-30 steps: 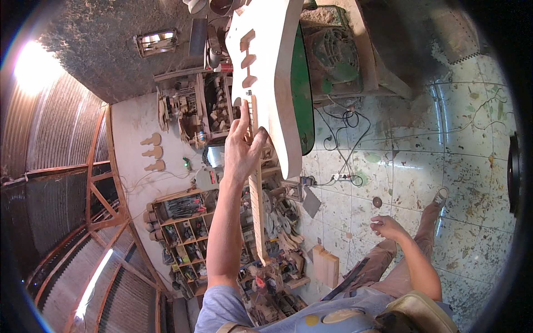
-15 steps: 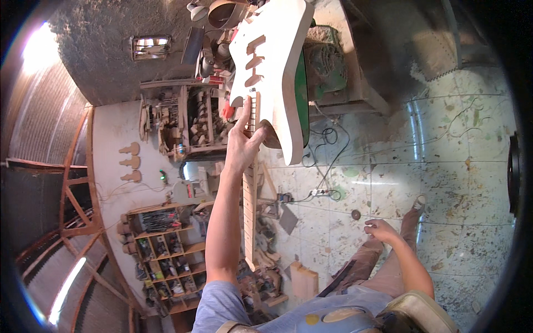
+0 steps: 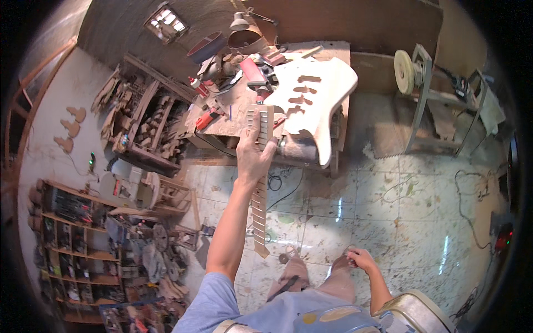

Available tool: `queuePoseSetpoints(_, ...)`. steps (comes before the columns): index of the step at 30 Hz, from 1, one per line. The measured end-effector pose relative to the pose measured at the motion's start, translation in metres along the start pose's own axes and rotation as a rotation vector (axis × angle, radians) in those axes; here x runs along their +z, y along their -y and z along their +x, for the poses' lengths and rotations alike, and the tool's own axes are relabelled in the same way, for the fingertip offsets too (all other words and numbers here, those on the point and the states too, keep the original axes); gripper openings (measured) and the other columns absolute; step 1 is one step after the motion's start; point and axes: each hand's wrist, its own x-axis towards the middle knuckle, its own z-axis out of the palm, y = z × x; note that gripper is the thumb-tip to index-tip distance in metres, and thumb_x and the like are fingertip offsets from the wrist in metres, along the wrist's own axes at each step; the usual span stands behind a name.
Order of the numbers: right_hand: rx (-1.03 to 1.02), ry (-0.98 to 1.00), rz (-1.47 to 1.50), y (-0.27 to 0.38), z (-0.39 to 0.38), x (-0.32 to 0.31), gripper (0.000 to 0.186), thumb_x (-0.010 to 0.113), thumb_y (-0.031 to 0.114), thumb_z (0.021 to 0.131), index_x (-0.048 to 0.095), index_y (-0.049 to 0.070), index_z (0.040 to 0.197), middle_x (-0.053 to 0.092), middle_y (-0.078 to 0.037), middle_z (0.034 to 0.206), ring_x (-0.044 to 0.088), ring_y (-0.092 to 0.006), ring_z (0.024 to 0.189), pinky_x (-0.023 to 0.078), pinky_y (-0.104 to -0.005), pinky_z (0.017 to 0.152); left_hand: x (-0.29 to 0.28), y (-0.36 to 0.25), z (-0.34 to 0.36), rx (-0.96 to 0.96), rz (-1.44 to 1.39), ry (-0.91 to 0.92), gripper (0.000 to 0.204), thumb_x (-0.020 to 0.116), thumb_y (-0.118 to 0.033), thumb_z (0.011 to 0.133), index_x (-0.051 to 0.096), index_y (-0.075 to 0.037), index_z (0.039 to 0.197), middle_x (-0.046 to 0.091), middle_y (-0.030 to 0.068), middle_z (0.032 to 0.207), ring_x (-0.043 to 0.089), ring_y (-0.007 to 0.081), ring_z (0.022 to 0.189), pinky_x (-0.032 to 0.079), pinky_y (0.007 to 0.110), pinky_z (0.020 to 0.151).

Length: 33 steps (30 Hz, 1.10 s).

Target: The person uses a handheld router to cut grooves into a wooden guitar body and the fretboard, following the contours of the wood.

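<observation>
My left hand (image 3: pixel 255 158) is closed round the heel end of a pale wooden guitar neck (image 3: pixel 259 216), whose fretted length hangs down past my wrist. Just beyond it, to the right, an unpainted, pale guitar body (image 3: pixel 325 91) with several routed cavities appears over the workbench, its lower horn reaching past the front edge. I cannot tell whether neck and body touch. My right hand (image 3: pixel 361 260) hangs low by my leg, empty, with fingers loosely bent and apart.
The cluttered workbench (image 3: pixel 225 125) holds an orange power tool (image 3: pixel 208 118) and a lamp (image 3: pixel 240 22). A buffing wheel on a stand (image 3: pixel 405 72) is at the right. Wooden shelves (image 3: pixel 83 252) stand at the left. Cables (image 3: pixel 472 222) lie on the tiled floor.
My view has swung right and away from the wall, bringing in the buffing wheel. The body now appears farther off and right of the neck, which my left hand still grips.
</observation>
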Motion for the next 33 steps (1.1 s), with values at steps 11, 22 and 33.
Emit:
queuePoseSetpoints(11, -0.371, -0.139, -0.198, 0.101, -0.033, 0.172, 0.066, 0.071, 0.039, 0.1, 0.053, 0.002, 0.151, 0.069, -0.017, 0.132, 0.069, -0.0287, 0.115, 0.056, -0.0409, 0.099, -0.195, 0.066, -0.019, -0.038, -0.798, -0.519, 0.078, 0.063, -0.009, 0.089, 0.036, -0.015, 0.162, 0.065, 0.0096, 0.1, 0.058, 0.0105, 0.059, 0.049, 0.024, 0.047)
queuePoseSetpoints(22, -0.882, 0.126, -0.501, 0.329, -0.041, 0.241, 0.077, 0.089, 0.038, 0.081, 0.06, 0.0, 0.141, 0.068, -0.019, 0.129, 0.067, -0.0307, 0.115, 0.052, -0.0413, 0.101, -0.26, 0.209, 0.036, 0.09, -1.613, -0.387, 0.05, 0.057, -0.04, 0.094, 0.054, -0.007, 0.132, 0.063, 0.0203, 0.107, 0.049, 0.0229, 0.059, 0.042, 0.035, 0.051)
queuePoseSetpoints(33, -0.688, 0.083, -0.657, 0.354, 0.032, 0.26, 0.032, 0.072, 0.031, 0.09, 0.064, 0.003, 0.1, 0.07, -0.021, 0.085, 0.066, -0.044, 0.084, 0.051, -0.0489, 0.075, -0.15, 0.284, 0.039, -0.531, -1.286, -0.6, 0.048, 0.046, -0.039, 0.106, 0.054, 0.003, 0.127, 0.068, 0.0141, 0.104, 0.056, 0.0146, 0.053, 0.049, 0.029, 0.047)
